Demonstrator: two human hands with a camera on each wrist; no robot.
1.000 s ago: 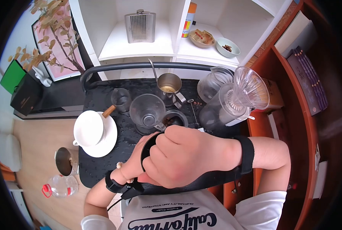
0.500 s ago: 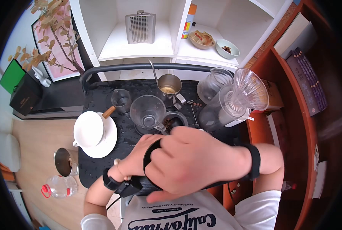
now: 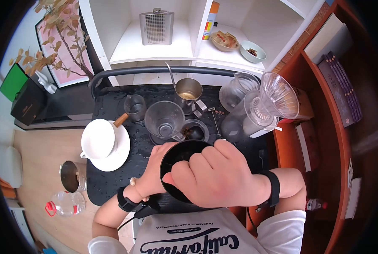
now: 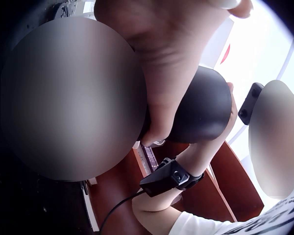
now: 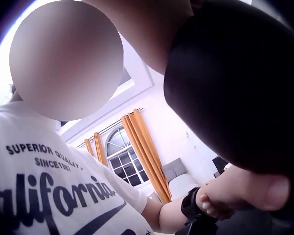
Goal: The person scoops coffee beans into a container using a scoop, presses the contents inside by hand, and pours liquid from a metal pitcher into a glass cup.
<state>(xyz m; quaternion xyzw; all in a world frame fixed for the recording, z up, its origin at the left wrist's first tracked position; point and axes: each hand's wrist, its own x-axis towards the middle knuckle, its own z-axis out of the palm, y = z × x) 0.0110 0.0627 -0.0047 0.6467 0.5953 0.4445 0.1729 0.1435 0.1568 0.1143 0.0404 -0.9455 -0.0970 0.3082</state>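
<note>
A round black container (image 3: 170, 158) is held above the table's front edge, close to the shirt; its dark curved side (image 4: 203, 107) shows in the left wrist view and its black body (image 5: 230, 83) fills the right of the right wrist view. My left hand (image 3: 153, 173) grips its left side. Across its top lies my right hand (image 3: 216, 175), fingers curled down over the opening; what they pinch is hidden beneath them. Just beyond stand a clear cup (image 3: 164, 119) and a clear dish (image 3: 201, 126) with dark bits and a black scoop.
At the left is a white cup (image 3: 98, 139) on a saucer (image 3: 123, 154). Behind stand a small glass pitcher (image 3: 134, 108) and a metal pitcher (image 3: 189, 89). Glass vessels, one with a ribbed dripper (image 3: 280, 95), stand at the right. A rail (image 3: 155, 71) edges the back.
My right hand has turned and shifted right and down over the black container, so more of its dark opening shows. My left hand keeps its grip. The head view has shifted slightly.
</note>
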